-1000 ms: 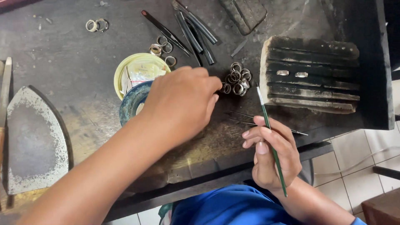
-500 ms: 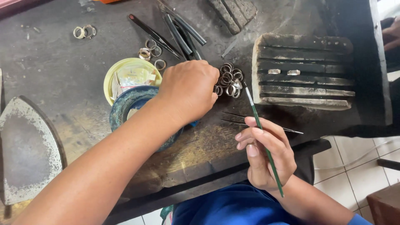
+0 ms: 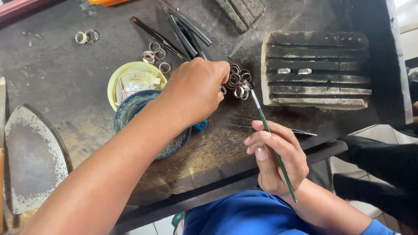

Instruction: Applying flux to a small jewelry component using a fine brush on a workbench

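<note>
We see a small heap of metal rings (image 3: 238, 82) on the dark tabletop (image 3: 56, 74), just left of a charred grooved block (image 3: 315, 69). Our left hand (image 3: 196, 89) rests at the heap's left edge, its fingers curled in around a ring or two at the tips; how many they pinch we cannot tell. Our right hand (image 3: 274, 159) holds a thin green brush (image 3: 272, 143) in narrow fingers, the tip touching the right side of the heap. Judging by how things lie, the work on the rings looks partly done: two small pieces (image 3: 294, 70) sit in a groove of the block, while most rings remain in the heap. More loose rings (image 3: 154, 51) lie further left, and another pair (image 3: 85, 36) well apart near the far edge. Beneath our left wrist stands a blue bowl (image 3: 130, 111) touching a yellow dish (image 3: 126, 72). Tweezers (image 3: 261, 124) lie between the hands, dark tools (image 3: 183, 30) beyond the heap
</note>
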